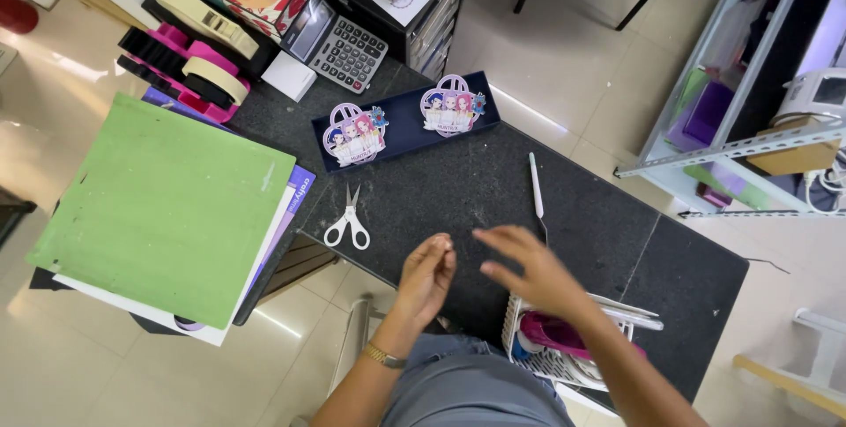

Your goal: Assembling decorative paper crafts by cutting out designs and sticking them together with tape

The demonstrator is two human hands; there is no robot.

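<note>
While both hands hang over the near part of the dark stone table (pixel 617 215), neither one has a real hold on anything big. The left hand (pixel 426 275) has its fingers pinched close together near the tips, and I cannot tell if something tiny is between them. The right hand (pixel 533 270) is spread loose with nothing in it, a little blurry, and it floats just beside the left hand. A thin white tool (pixel 536 189) lies on the table just past the right hand, pointing far away. White scissors (pixel 348 221) lie to the left of the left hand, apart from it. Farther back sits a dark blue tray (pixel 401 118) with two cartoon cut-outs (pixel 354 134) on it. A white basket (pixel 551 358) sits near the right arm. A green mat (pixel 163 207) lies on the left, and a calculator (pixel 339 41) is far back
</note>
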